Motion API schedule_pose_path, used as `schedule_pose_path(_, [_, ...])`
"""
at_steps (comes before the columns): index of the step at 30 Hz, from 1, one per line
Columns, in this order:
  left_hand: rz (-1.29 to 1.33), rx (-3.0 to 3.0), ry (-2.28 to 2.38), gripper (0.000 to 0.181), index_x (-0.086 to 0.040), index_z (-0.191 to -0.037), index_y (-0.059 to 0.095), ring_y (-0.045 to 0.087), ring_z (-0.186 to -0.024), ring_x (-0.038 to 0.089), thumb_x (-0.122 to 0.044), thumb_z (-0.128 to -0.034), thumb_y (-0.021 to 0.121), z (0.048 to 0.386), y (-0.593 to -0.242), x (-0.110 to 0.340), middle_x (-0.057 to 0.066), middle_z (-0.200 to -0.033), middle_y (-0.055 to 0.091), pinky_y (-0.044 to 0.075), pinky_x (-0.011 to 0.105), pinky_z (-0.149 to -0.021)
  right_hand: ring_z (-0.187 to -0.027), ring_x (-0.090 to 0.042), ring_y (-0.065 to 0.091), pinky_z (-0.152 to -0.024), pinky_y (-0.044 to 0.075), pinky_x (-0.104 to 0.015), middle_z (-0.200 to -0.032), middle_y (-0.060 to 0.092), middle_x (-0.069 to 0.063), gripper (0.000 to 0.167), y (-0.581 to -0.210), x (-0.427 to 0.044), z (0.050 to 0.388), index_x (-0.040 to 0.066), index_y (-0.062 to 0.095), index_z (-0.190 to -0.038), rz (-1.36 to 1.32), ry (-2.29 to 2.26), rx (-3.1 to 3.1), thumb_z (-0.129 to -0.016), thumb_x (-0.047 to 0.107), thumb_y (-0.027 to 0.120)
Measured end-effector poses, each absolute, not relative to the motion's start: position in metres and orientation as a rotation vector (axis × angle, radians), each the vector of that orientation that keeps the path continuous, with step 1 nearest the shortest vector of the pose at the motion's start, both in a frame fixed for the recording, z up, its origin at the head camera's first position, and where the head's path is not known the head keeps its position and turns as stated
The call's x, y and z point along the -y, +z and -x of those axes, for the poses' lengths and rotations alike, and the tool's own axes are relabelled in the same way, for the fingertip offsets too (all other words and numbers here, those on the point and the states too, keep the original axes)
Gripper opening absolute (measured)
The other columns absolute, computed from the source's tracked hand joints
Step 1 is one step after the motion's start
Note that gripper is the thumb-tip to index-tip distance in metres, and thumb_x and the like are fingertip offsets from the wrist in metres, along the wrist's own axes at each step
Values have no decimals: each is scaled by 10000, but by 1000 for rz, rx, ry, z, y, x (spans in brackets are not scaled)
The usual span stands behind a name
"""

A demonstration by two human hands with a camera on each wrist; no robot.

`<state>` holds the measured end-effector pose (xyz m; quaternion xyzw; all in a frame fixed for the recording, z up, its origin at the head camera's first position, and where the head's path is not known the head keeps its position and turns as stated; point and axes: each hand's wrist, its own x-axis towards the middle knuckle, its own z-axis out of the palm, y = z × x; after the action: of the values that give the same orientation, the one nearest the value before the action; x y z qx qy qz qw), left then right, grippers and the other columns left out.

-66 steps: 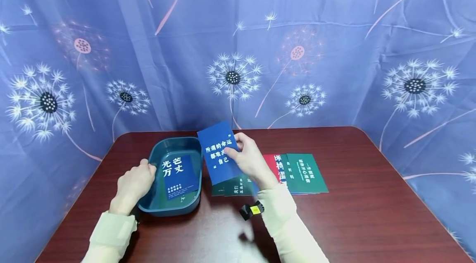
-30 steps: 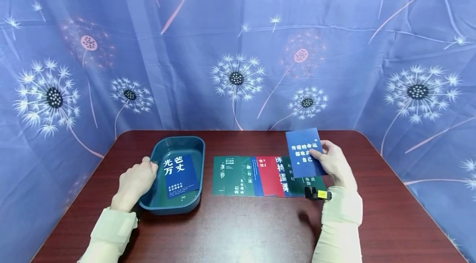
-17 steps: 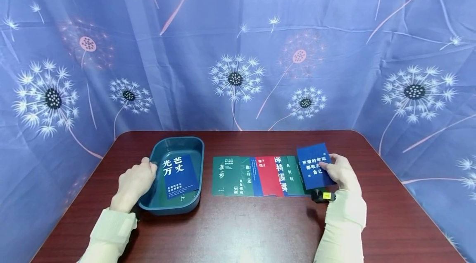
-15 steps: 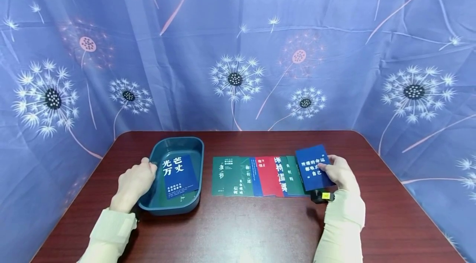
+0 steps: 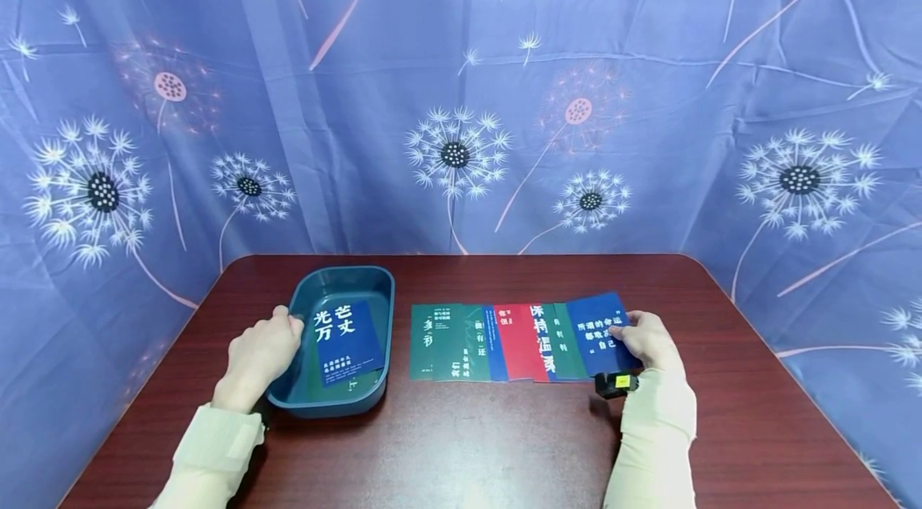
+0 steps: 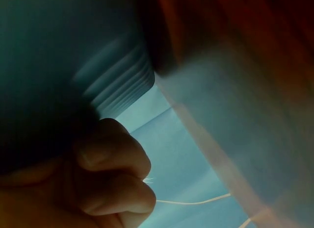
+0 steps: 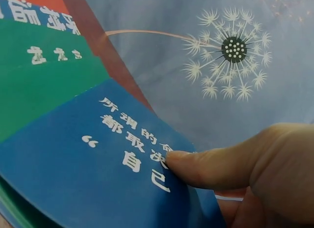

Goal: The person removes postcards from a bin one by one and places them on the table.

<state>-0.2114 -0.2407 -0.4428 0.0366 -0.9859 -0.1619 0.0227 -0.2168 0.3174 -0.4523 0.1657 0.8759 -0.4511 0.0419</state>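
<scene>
My right hand (image 5: 654, 341) pinches a blue card (image 5: 599, 325) with white lettering by its right edge, thumb on top. This card lies over the right end of an overlapping row of cards, partly covering a green card (image 5: 567, 349). In the right wrist view the thumb (image 7: 211, 169) presses on the blue card (image 7: 98, 159). At the left, my left hand (image 5: 262, 349) grips the left rim of a teal plastic basin (image 5: 392, 317), its fingers (image 6: 117, 149) curled at the ribbed wall in the left wrist view. Inside the basin lies another blue card (image 5: 350, 341) over a green one.
The row runs leftward through a red card (image 5: 515, 341) to several green cards (image 5: 432, 365). Beneath everything is a dark reddish-brown table (image 5: 461, 429), with a blue dandelion-print cloth (image 5: 461, 77) hanging behind and at both sides.
My right hand has carried the blue card from beside the basin rightward across the row, then lowered it onto the row's right end. My left hand has stayed on the basin.
</scene>
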Motion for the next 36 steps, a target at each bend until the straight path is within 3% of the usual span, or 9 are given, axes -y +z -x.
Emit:
schedule_pose_path(4, [-112, 3056, -507, 390, 96, -1099, 474, 565, -680, 369, -259, -1019, 335, 212, -443, 241, 244, -810, 577, 472, 575, -642, -745, -288, 620, -626, 538, -370, -979, 587, -277, 436, -452, -320, 216, -160, 459, -1261, -540, -1296, -2742, -939, 112, 568])
schedule_pose_path(10, [-107, 3048, -511, 391, 95, -1104, 474, 566, -683, 371, -261, -1019, 335, 213, -442, 240, 250, -818, 579, 472, 576, -641, -952, -395, 550, -803, 480, -453, -1111, 560, -317, 489, -447, -323, 212, -134, 529, -1208, -599, -1146, -2833, -936, 267, 590])
schedule_pose_path(21, [-104, 3041, -502, 381, 95, -1086, 473, 560, -667, 363, -256, -1019, 342, 213, -441, 241, 242, -802, 573, 479, 577, -636, -832, -373, 547, -666, 486, -410, -877, 562, -219, 449, -438, -321, 206, -84, 538, -1076, -688, -1170, -2838, -978, 352, 501])
schedule_pose_path(29, [-111, 3056, -507, 382, 96, -1084, 474, 554, -657, 352, -258, -1020, 346, 212, -441, 242, 230, -787, 566, 481, 569, -634, -973, -441, 517, -824, 425, -533, -1029, 568, -277, 427, -421, -303, 208, -60, 534, -1105, -591, -1140, -2986, -981, 348, 504])
schedule_pose_path(36, [-106, 3060, -505, 385, 96, -1098, 474, 558, -667, 361, -259, -1019, 349, 212, -443, 241, 246, -810, 573, 482, 581, -650, -1010, -413, 560, -859, 433, -530, -1146, 595, -271, 403, -393, -265, 212, -31, 555, -1154, -373, -1194, -3055, -986, 334, 525])
